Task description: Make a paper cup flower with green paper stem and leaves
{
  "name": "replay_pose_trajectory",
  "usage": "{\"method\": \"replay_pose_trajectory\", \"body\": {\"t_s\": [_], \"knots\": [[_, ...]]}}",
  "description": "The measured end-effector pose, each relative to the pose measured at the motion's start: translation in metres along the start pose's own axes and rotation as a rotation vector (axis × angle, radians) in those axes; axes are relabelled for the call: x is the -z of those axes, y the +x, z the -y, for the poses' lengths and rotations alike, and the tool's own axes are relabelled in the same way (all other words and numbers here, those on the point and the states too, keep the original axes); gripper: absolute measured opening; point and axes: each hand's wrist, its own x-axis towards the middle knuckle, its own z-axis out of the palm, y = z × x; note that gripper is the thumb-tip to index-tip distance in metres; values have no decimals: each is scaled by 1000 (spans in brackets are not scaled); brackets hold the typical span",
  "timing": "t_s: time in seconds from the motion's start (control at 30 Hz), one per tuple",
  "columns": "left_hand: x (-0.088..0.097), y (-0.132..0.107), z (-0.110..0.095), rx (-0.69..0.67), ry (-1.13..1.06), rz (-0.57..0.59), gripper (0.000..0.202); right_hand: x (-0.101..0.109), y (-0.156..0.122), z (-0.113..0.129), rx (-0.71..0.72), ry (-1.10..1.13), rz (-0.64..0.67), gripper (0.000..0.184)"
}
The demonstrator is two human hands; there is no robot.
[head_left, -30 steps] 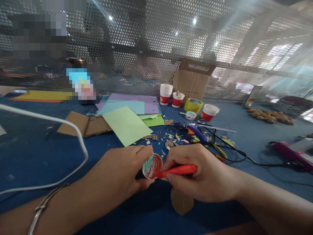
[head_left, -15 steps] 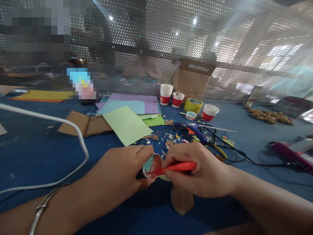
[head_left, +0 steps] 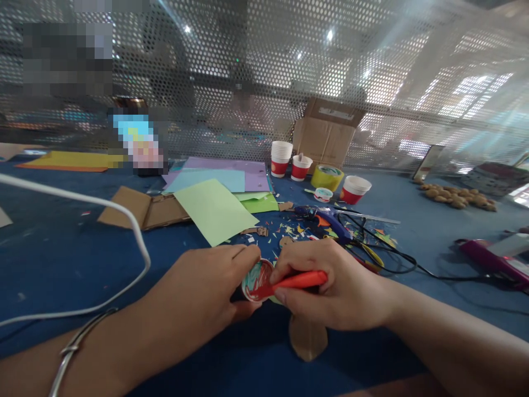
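My left hand (head_left: 209, 286) is closed around a small round cup (head_left: 257, 279) whose inside is smeared with red, green and white paint. My right hand (head_left: 330, 286) grips a red brush handle (head_left: 300, 280), its tip dipped into the cup. Both hands meet over the blue table (head_left: 61, 259), low in the middle of the view. A brown cardboard cut-out (head_left: 308, 336) lies under my right hand.
A white cable (head_left: 124, 231) loops at the left. Coloured paper sheets (head_left: 212, 207) and cardboard (head_left: 140, 209) lie behind the hands. Red and white paper cups (head_left: 300, 167), a tape roll (head_left: 326, 177), a blue glue gun (head_left: 328, 220) with black cord and paper scraps sit behind.
My right hand and the red brush have shifted slightly left and up, deeper into the cup. The left hand holds still.
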Motion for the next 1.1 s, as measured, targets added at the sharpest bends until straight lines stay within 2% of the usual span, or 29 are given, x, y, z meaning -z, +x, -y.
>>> {"method": "replay_pose_trajectory", "body": {"t_s": [0.17, 0.33, 0.5, 0.67, 0.77, 0.93, 1.1], "knots": [[0, 0, 0, 13, 15, -1, 24, -2, 0, -4, 49, -11, -19, 12], [-1, -1, 0, 12, 15, 8, 25, 0, -1, -6, 83, -7, 36, 19], [-2, 0, 1, -4, -5, -7, 21, 0, 1, -7, 101, -18, -26, 14], [1, 1, 0, -4, 0, 21, 20, 1, 1, -10, 111, -17, 27, 18], [0, 1, 0, -18, 10, 0, 16, 1, 2, -11, 135, -30, -30, 8], [-2, -1, 3, -35, 7, -24, 21, 6, 2, -13, 124, -122, -156, 7], [-1, 0, 3, -9, 0, -1, 23, 13, -5, -11, 128, -251, -142, 8]]}}
